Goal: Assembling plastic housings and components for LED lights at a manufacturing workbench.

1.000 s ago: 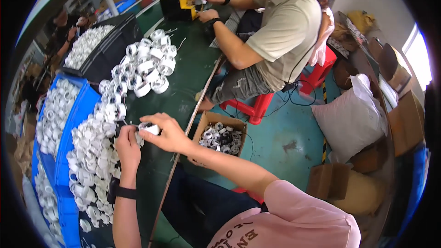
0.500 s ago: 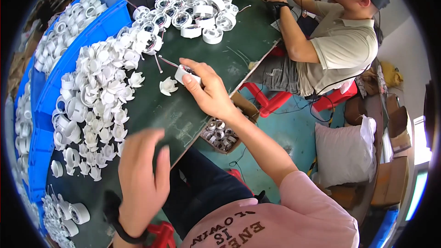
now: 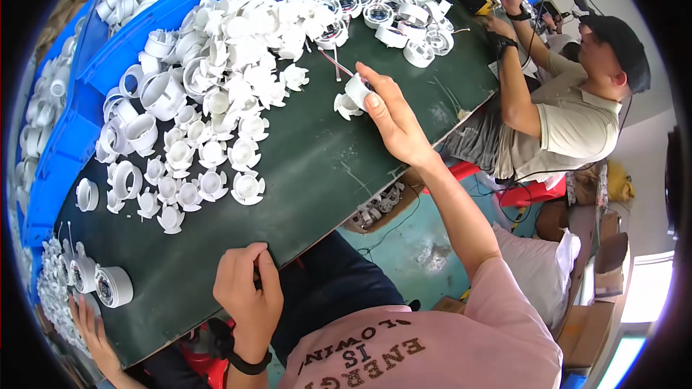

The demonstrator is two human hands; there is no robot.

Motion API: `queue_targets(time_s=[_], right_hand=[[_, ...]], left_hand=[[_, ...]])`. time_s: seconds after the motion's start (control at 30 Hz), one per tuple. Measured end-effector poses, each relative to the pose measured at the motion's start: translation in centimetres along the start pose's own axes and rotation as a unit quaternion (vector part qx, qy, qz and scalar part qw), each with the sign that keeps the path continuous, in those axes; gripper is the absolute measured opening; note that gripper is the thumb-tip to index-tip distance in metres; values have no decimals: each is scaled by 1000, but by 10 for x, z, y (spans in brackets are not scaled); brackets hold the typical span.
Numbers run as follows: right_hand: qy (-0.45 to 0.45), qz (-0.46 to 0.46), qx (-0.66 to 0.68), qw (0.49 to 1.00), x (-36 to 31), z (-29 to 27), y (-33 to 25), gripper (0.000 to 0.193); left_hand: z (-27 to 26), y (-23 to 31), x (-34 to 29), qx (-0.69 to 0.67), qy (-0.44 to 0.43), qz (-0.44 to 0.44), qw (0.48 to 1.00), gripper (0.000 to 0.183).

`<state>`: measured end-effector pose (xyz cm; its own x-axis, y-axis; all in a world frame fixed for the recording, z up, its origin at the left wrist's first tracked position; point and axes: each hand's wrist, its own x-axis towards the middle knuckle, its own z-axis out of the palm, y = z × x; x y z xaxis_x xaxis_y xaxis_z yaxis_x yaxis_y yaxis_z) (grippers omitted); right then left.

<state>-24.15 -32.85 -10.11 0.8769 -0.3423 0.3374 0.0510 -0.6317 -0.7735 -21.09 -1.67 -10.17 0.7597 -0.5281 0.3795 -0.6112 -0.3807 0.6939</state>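
My right hand [image 3: 395, 121] grips a white round plastic housing [image 3: 357, 90] between thumb and fingers, above the green table. Thin red and white wires run from the housing toward the pile. Just beneath it lies a white petal-shaped part [image 3: 347, 106], partly covered by the housing. My left hand [image 3: 249, 292] is over the table's near edge, its fingers curled; whatever they may hold is hidden. Several more white petal-shaped parts [image 3: 213, 153] are heaped to the left, mixed with plain white rings [image 3: 163, 95].
Wired white housings [image 3: 407, 14] are piled at the far side. Blue bins [image 3: 61, 166] full of white parts line the left. Another person's hand [image 3: 94, 335] touches housings at lower left. A co-worker [image 3: 569, 108] sits at right. A carton [image 3: 404, 202] stands below the table edge.
The view has shifted left, so the table contents appear farther right. My left hand has gone from spread fingers to curled ones. Another person's hand has appeared at lower left.
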Motion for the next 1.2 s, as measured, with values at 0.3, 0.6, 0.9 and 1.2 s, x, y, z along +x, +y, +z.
queue_targets(time_s=[0.3, 0.6, 0.9, 1.2], right_hand=[[8, -24, -114, 993, 4, 7, 0, 48], [30, -43, -186, 981, 5, 21, -4, 50], [64, -104, -248, 961, 7, 14, -10, 54], [-27, -40, 68, 997, -31, 20, -91, 43]], left_hand=[[2, -2, 3, -4, 8, -3, 1000, 9], [-8, 1, 0, -2, -51, -22, 998, 9], [-2, 4, 2, -1, -52, -8, 999, 8], [-23, 44, -6, -360, -111, -200, 904, 33]])
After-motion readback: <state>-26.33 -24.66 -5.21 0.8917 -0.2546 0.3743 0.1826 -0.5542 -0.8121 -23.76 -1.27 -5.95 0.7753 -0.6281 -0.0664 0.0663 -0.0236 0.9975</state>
